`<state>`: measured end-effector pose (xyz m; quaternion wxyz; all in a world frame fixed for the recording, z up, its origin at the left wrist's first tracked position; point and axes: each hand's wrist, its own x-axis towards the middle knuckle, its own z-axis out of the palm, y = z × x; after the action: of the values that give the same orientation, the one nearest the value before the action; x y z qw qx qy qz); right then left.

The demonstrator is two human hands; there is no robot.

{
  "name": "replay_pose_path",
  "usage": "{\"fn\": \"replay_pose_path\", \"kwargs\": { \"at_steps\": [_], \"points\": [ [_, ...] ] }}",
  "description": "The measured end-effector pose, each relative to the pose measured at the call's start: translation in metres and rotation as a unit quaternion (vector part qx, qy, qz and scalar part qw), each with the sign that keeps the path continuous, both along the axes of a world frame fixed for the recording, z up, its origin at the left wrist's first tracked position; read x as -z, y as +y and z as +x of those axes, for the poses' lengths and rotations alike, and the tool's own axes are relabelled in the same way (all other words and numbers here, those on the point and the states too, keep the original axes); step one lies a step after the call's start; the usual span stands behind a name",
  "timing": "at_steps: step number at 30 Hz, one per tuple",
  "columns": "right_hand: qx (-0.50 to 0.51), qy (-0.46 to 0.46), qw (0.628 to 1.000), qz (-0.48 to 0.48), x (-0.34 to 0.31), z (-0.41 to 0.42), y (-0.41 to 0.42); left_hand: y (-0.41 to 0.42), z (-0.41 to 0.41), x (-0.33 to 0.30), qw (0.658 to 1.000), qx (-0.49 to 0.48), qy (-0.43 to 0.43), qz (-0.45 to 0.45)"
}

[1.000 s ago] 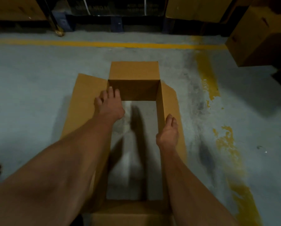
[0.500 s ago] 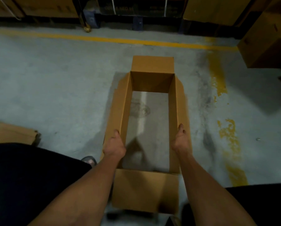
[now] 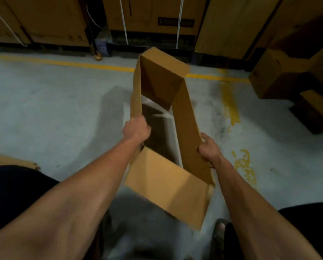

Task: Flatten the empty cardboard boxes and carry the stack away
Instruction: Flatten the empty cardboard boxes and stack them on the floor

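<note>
Both hands' fingers grip the open box (image 3: 187,128): left hand (image 3: 136,129) one wall, right hand (image 3: 208,148) the other

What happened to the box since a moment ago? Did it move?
Yes. The open box was resting on the floor a moment ago; now it is lifted and skewed, its far end raised. The left hand and right hand went from lying along its long walls to gripping them. The yellow floor line and the stacked cartons behind stayed put.
</note>
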<state>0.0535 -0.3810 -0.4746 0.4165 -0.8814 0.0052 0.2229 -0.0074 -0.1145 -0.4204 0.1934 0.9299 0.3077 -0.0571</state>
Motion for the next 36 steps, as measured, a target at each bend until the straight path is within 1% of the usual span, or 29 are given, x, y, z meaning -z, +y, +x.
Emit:
{"fn": "replay_pose_path", "kwargs": {
  "at_steps": [2, 4, 6, 8, 12, 15, 17, 18, 22, 27, 29, 30, 31, 32, 34, 35, 36],
  "points": [
    [-0.004, -0.003, 1.000, 0.021, -0.025, 0.007, -0.005, -0.005, 0.019, -0.043, 0.999, 0.020, -0.038, -0.019],
    [-0.020, -0.002, 0.998, 0.060, -0.054, 0.009, -0.005, -0.012, 0.035, -0.087, 0.993, 0.069, -0.077, -0.049],
    [-0.023, 0.000, 0.993, 0.116, -0.090, 0.006, 0.000, -0.022, 0.044, -0.126, 0.986, 0.104, -0.099, -0.086],
    [-0.012, -0.010, 0.986, 0.164, -0.130, 0.006, 0.005, -0.031, 0.044, -0.158, 0.981, 0.083, -0.121, -0.128],
    [0.031, 0.005, 0.971, 0.238, -0.202, 0.010, 0.000, -0.033, 0.040, -0.200, 0.962, -0.016, -0.209, -0.175],
    [0.067, 0.029, 0.953, 0.293, -0.223, 0.008, -0.013, -0.035, 0.032, -0.201, 0.948, -0.025, -0.255, -0.187],
    [0.091, 0.043, 0.936, 0.338, -0.223, 0.009, -0.016, -0.042, 0.020, -0.188, 0.943, -0.027, -0.260, -0.204],
    [0.100, 0.039, 0.932, 0.346, -0.222, 0.011, -0.016, -0.045, 0.014, -0.179, 0.940, -0.040, -0.258, -0.221],
    [0.173, 0.026, 0.906, 0.386, -0.222, 0.029, -0.006, -0.058, -0.020, -0.144, 0.902, -0.143, -0.226, -0.340],
    [0.207, 0.013, 0.885, 0.417, -0.224, 0.042, -0.010, -0.074, -0.064, -0.113, 0.872, -0.234, -0.165, -0.397],
    [0.208, 0.008, 0.876, 0.435, -0.225, 0.042, -0.014, -0.077, -0.078, -0.103, 0.835, -0.258, -0.118, -0.471],
    [0.211, 0.013, 0.871, 0.444, -0.225, 0.042, -0.016, -0.078, -0.084, -0.098, 0.807, -0.257, -0.097, -0.523],
    [0.209, 0.023, 0.866, 0.454, -0.225, 0.043, -0.019, -0.078, -0.088, -0.094, 0.771, -0.248, -0.093, -0.579],
    [0.204, 0.030, 0.864, 0.460, -0.222, 0.043, -0.021, -0.080, -0.088, -0.089, 0.727, -0.231, -0.108, -0.638],
    [0.186, 0.038, 0.860, 0.474, -0.219, 0.042, -0.024, -0.087, -0.085, -0.088, 0.615, -0.215, -0.187, -0.735],
    [0.166, 0.042, 0.860, 0.482, -0.218, 0.041, -0.025, -0.090, -0.080, -0.092, 0.565, -0.223, -0.235, -0.759],
    [0.146, 0.040, 0.862, 0.484, -0.219, 0.038, -0.026, -0.092, -0.073, -0.098, 0.529, -0.235, -0.280, -0.766]
  ]
}}
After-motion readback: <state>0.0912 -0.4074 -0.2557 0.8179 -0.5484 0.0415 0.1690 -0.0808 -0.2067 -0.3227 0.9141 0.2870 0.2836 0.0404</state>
